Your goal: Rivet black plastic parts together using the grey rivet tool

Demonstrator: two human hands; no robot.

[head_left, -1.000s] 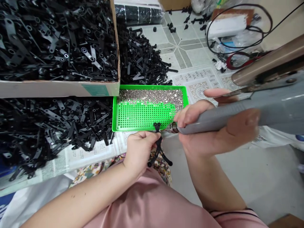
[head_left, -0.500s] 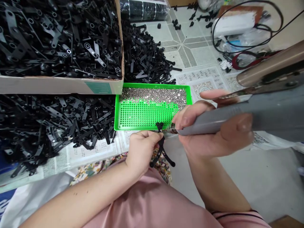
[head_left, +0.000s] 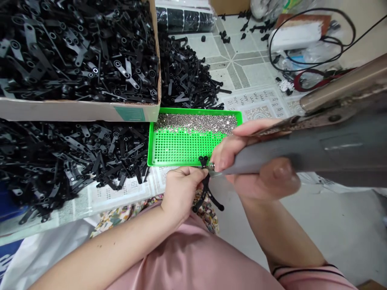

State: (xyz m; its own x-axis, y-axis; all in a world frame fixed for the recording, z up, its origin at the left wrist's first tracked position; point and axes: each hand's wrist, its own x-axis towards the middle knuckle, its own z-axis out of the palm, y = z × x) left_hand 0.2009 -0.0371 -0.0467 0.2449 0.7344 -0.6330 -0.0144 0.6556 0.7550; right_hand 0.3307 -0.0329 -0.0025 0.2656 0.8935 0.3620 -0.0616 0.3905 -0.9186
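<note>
Between the thumb and fingers of my left hand (head_left: 181,192) is a black X-shaped plastic part (head_left: 208,189), its two short arms at the tray's near edge and two longer arms hanging below. My right hand (head_left: 256,169) wraps round a grey electric screwdriver (head_left: 272,151) that lies nearly level. Its metal tip (head_left: 212,166) points left and meets the black part near its crossing; whether a screw sits there is hidden. Just beyond both hands lies a green perforated tray (head_left: 181,151), with many small silver screws (head_left: 196,121) heaped along its far side.
A cardboard box (head_left: 90,110) full of black plastic parts stands at the left. Loose black parts (head_left: 121,151) are piled before it and beside it. A wrapped roll (head_left: 184,19) lies at the back. At back right are a looped black cable (head_left: 353,30) and plastic bags.
The screwdriver in my right hand has moved left, and its tip has come up against the black part. My left hand keeps the part almost in place. The view has shifted slightly.
</note>
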